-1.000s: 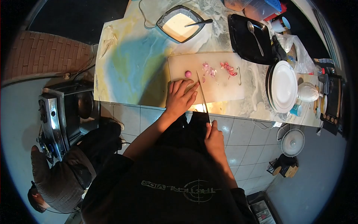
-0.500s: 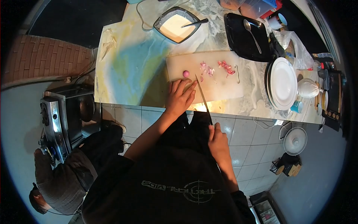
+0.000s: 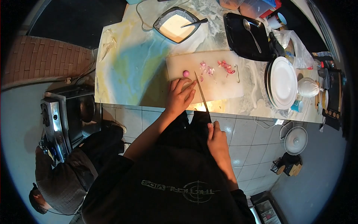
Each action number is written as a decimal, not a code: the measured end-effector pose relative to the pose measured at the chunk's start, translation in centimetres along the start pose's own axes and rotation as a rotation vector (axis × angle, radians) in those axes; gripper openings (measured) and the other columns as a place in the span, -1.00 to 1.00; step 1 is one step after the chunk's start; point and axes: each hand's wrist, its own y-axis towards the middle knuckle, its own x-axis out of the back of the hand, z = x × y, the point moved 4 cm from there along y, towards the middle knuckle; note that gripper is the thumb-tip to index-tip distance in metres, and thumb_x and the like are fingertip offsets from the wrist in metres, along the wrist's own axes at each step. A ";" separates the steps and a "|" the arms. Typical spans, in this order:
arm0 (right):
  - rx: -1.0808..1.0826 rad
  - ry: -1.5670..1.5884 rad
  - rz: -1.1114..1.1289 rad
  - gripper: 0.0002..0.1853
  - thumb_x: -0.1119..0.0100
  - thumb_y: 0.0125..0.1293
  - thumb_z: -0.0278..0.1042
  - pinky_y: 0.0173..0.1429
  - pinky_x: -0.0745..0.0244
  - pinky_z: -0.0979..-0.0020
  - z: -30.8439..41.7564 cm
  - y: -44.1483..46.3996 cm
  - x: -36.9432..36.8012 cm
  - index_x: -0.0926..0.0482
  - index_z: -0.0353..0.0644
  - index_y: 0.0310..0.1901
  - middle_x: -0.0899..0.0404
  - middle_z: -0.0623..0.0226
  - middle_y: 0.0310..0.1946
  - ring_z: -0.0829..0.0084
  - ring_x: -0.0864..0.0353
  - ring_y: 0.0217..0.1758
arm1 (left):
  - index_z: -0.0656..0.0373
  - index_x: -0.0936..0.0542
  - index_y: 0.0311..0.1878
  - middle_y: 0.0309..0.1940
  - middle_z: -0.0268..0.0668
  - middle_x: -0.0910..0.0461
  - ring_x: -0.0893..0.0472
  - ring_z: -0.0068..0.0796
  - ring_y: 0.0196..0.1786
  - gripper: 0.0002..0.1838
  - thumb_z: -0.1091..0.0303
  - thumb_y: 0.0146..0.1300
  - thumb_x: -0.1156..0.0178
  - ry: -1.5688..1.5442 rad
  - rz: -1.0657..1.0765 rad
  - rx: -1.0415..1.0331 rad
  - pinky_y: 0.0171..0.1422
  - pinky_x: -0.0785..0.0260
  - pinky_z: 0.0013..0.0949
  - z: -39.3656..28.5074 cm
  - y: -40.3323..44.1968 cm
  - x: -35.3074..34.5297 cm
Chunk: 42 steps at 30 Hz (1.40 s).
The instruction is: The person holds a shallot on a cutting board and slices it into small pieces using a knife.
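My right hand [image 3: 218, 141] is closed round the handle of a long knife [image 3: 201, 92]. Its blade reaches forward across the near edge of the cutting board [image 3: 223, 89]. Beside the blade, my left hand [image 3: 181, 96] rests on the board with fingers bent and fingertips close to the steel; whatever they press on is hidden. A whole peeled shallot [image 3: 186, 73] lies just beyond those fingers. Chopped pale pink pieces [image 3: 207, 68] lie past the knife tip, and redder chopped pieces [image 3: 226, 67] lie farther right. One small slice sits right of the blade.
A black bowl [image 3: 163, 19] of creamy batter with a spoon stands behind the board. To the right are a black tray [image 3: 242, 41] with a spoon, stacked white plates [image 3: 283, 84] and a plastic bag [image 3: 298, 48]. A person [image 3: 63, 179] crouches left by a stove [image 3: 56, 115].
The knife and my right hand have shifted slightly forward, the tip moving a little away from me. My left hand stays in nearly the same place.
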 end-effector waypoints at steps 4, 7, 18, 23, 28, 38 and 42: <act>-0.025 0.014 0.019 -0.67 0.07 0.63 -0.12 -0.30 -0.45 -0.27 -0.4 0.0 -0.3 -0.41 -0.29 -0.10 -0.61 -0.30 -0.45 -0.41 -0.59 -0.30 | 0.05 -0.75 0.10 0.03 -0.40 -0.60 -0.48 -0.29 0.18 -0.66 0.33 0.25 -0.34 -0.050 0.000 0.014 0.32 -0.26 -0.15 0.1 0.2 0.1; -0.014 0.003 0.008 -0.66 0.08 0.63 -0.11 -0.30 -0.45 -0.27 -0.3 -0.1 -0.3 -0.41 -0.29 -0.10 -0.61 -0.30 -0.45 -0.42 -0.59 -0.29 | -0.03 -0.74 0.16 0.03 -0.41 -0.59 -0.46 -0.29 0.17 -0.64 0.37 0.28 -0.32 -0.094 0.013 0.043 0.34 -0.24 -0.15 0.4 0.1 0.0; -0.043 -0.064 0.034 -0.64 0.10 0.63 -0.09 -0.27 -0.49 -0.29 -0.2 0.2 -0.3 -0.42 -0.29 -0.11 -0.62 -0.31 -0.45 -0.42 -0.60 -0.30 | 0.02 -0.74 0.12 0.04 -0.43 -0.60 -0.47 -0.30 0.18 -0.65 0.34 0.25 -0.35 -0.069 0.008 0.037 0.33 -0.24 -0.13 0.4 0.0 -0.1; -0.040 -0.112 0.019 -0.63 0.10 0.63 -0.07 -0.25 -0.51 -0.29 -0.1 0.7 -0.1 -0.43 -0.28 -0.10 -0.62 -0.34 -0.44 -0.44 -0.61 -0.30 | 0.01 -0.72 0.15 0.07 -0.42 -0.59 -0.46 -0.29 0.20 -0.63 0.32 0.27 -0.34 -0.048 0.030 0.050 0.34 -0.24 -0.11 0.2 0.0 -0.3; -0.080 -0.104 0.061 -0.60 0.11 0.62 -0.05 -0.21 -0.51 -0.31 0.1 -0.4 0.9 -0.45 -0.30 -0.08 -0.61 -0.38 -0.43 -0.45 -0.61 -0.26 | 0.04 -0.70 0.19 0.05 -0.41 -0.57 -0.45 -0.25 0.17 -0.62 0.35 0.29 -0.30 0.007 0.022 0.035 0.31 -0.25 -0.12 -0.3 0.1 -0.1; -0.140 -0.068 0.131 -0.57 0.08 0.62 -0.04 -0.17 -0.50 -0.29 -1.1 -2.8 1.8 -0.48 -0.34 0.03 -0.61 -0.40 -0.39 -0.46 -0.60 -0.22 | 0.07 -0.61 0.28 0.11 -0.30 -0.52 -0.45 -0.22 0.19 -0.53 0.32 0.28 -0.30 0.077 0.063 0.040 0.30 -0.23 -0.10 -0.7 0.5 -0.1; -0.115 -0.061 0.053 -0.59 0.09 0.62 -0.04 -0.18 -0.48 -0.29 -0.9 -1.6 1.5 -0.48 -0.32 0.04 -0.60 -0.39 -0.41 -0.46 -0.59 -0.22 | 0.10 -0.62 0.25 0.08 -0.24 -0.51 -0.46 -0.21 0.16 -0.55 0.32 0.29 -0.29 0.061 0.068 0.087 0.27 -0.27 -0.13 -0.5 1.1 -0.3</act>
